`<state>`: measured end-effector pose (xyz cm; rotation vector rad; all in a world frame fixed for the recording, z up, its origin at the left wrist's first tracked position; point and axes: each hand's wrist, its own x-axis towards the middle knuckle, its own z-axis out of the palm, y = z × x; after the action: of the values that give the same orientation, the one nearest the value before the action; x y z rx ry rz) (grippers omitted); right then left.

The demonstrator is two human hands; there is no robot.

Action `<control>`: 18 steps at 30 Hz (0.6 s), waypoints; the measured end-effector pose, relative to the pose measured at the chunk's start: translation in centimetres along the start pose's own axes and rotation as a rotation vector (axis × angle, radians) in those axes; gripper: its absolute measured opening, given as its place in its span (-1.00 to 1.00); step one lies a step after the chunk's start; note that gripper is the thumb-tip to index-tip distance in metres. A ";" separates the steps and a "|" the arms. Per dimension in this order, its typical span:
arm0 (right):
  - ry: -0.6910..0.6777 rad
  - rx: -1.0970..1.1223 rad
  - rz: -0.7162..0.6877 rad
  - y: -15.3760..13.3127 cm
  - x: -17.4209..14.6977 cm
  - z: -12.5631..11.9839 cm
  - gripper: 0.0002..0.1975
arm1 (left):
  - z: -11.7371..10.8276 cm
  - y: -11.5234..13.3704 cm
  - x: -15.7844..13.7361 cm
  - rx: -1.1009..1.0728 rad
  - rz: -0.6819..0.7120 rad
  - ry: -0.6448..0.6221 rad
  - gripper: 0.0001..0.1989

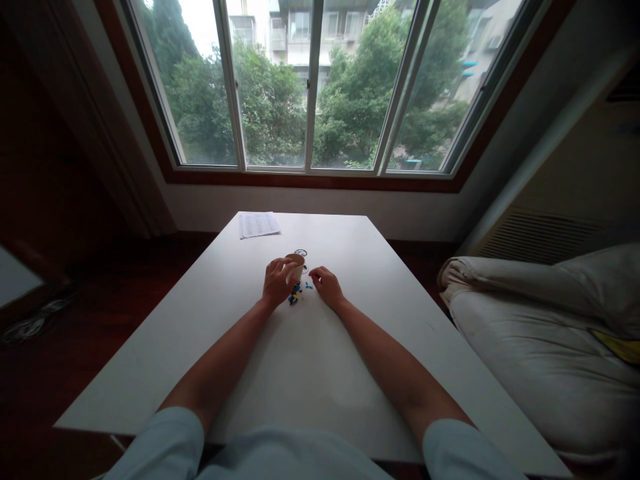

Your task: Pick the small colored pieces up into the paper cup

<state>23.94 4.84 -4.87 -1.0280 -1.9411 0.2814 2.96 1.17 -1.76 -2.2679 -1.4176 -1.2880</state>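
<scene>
Gripping one cup, left fingers; right fingers curled, grasp unclear, near several pieces.

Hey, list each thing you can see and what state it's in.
Left hand: curled against the brown cup
Brown cup: mouth up, uncovered, contents hidden
Right hand: curled, apart from the cup; grip unclear
Small pieces: loose on the table
Papers: lying flat
Window: unclear whether shut

Spreads across the frame's lower half as a white table; bears papers left of centre, small coloured pieces just below centre.
</scene>
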 end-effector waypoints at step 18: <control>0.106 -0.051 -0.021 -0.4 0.1 -0.3 -0.74 | 1.8 -1.9 -0.7 -0.205 -0.211 0.028 -0.64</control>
<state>23.94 4.56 -4.42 -1.0351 -1.8705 0.1630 2.33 2.71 -3.90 -2.2616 -1.6190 -1.5895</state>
